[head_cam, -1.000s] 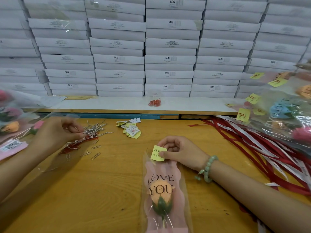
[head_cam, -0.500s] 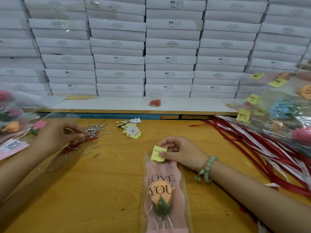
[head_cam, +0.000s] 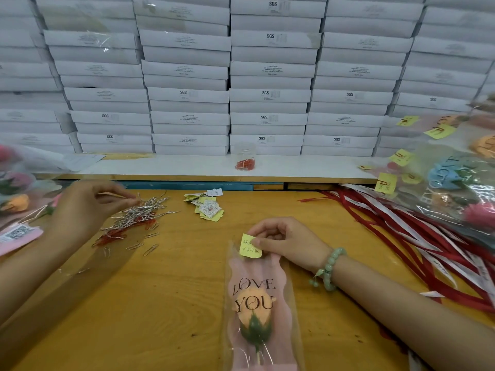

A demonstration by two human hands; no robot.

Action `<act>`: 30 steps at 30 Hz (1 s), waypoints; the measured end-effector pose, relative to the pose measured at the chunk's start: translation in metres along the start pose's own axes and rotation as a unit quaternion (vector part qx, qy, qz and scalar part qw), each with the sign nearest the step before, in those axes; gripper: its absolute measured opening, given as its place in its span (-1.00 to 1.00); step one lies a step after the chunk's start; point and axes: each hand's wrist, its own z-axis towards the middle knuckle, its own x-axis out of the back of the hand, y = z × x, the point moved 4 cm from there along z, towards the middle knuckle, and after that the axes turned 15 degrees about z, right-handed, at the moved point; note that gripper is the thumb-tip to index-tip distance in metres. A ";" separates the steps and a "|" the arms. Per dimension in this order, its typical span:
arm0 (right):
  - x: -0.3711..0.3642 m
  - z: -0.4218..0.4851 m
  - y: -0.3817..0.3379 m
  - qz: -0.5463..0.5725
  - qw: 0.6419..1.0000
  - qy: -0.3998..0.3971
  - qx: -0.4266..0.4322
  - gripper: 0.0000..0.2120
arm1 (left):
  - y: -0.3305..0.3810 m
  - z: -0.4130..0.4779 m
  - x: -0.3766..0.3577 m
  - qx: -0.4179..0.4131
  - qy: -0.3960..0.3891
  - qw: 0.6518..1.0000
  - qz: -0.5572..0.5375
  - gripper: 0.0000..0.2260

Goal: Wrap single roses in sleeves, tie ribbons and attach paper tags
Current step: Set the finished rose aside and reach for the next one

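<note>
- Far left edge: a few wrapped roses in clear sleeves, pink and orange, lying partly out of view.
- Left hand: fingers curled, thumb and fingertips pinching at the near edge of a loose heap of paper clips (mostly silver, some red underneath).
- Centre back of the wooden surface: a small scatter of paper tags, yellow and white.
- Behind them, on a white shelf: a clear jar of red clips, in front of a wall of stacked white boxes.
- Centre front: a single orange rose lying flat in a pink and clear sleeve printed "LOVE YOU", stem towards the viewer.
- At the sleeve's far end: a yellow tag with handwriting, touching the sleeve.
- Right hand: fingers curled, pinching the yellow tag by its right edge; a green bead bracelet sits on the wrist.
- Right: long red and white ribbons spread across the surface.
- Far right: a pile of finished roses with yellow tags clipped on.
</note>
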 end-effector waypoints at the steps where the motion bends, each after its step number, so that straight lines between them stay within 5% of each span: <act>1: 0.000 0.000 0.000 -0.004 1.000 0.000 0.000 -0.87 | 0.011 -0.002 0.001 -0.009 0.002 1.000 -0.016 -0.91; 5: 0.000 0.000 -0.001 0.006 1.000 -0.005 0.001 -0.87 | 0.059 -0.020 -0.004 -0.025 -0.024 0.997 -0.072 -0.93; 13: 0.000 0.000 -0.002 0.042 0.999 0.000 -0.001 -0.90 | 0.121 -0.049 -0.076 -0.084 -0.227 0.964 -0.114 -0.92; 19: 0.001 0.000 -0.004 0.042 0.999 0.006 0.015 -0.91 | 0.124 -0.049 -0.111 -0.044 -0.253 0.947 -0.193 -0.91; 30: -0.001 0.000 -0.004 0.030 0.999 0.011 0.024 -0.90 | 0.125 -0.063 -0.119 -0.110 -0.270 0.934 -0.206 -0.93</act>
